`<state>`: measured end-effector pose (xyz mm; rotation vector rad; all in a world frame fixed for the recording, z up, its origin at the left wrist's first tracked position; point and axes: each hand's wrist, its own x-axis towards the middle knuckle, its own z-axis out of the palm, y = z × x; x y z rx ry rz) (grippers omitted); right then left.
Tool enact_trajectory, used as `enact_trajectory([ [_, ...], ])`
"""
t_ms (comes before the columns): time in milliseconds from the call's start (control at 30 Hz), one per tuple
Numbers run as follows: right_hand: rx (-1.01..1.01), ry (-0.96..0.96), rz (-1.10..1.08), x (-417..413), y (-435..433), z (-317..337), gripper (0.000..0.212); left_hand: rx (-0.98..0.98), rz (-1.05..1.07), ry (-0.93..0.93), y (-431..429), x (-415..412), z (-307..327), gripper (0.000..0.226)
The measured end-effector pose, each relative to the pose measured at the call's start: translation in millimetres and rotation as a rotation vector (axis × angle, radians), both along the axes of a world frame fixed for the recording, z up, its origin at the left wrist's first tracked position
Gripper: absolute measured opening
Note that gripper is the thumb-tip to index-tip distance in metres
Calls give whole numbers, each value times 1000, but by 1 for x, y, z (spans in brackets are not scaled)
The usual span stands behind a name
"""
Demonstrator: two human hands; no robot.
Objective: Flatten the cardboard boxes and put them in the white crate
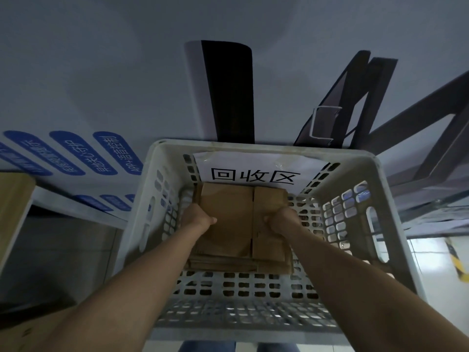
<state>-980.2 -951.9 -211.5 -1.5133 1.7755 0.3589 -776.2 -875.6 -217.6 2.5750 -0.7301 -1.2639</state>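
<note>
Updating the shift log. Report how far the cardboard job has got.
Done: a stack of flattened cardboard already lies on the floor of the white crate. In hand: the left hand and right hand grip the top flattened box by its side edges, low inside the crate. Left: let go of it and withdraw. Whether more boxes wait outside the crate cannot be told.

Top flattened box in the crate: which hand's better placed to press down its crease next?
Right, probably. The right hand has its thumb just beside the crease of the flattened box; the left hand grips the wider panel, farther away.
</note>
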Motion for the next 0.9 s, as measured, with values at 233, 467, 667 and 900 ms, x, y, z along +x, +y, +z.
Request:
enact_trajectory([
  [233, -50, 87, 9, -5, -1, -17, 45, 55, -34, -24, -2, 6, -9, 65],
  [467, -42, 118, 13, -8, -14, -27, 58, 98, -58, -85, -7, 7, -17, 67],
  [667, -69, 85, -37, -5, -16, -29, 59, 63, -27, -119, -2, 4, -22, 60],
  [900, -88, 19, 44, -5, -8, 1, 47, 30, -114, -24, -7, 4, 4, 78],
])
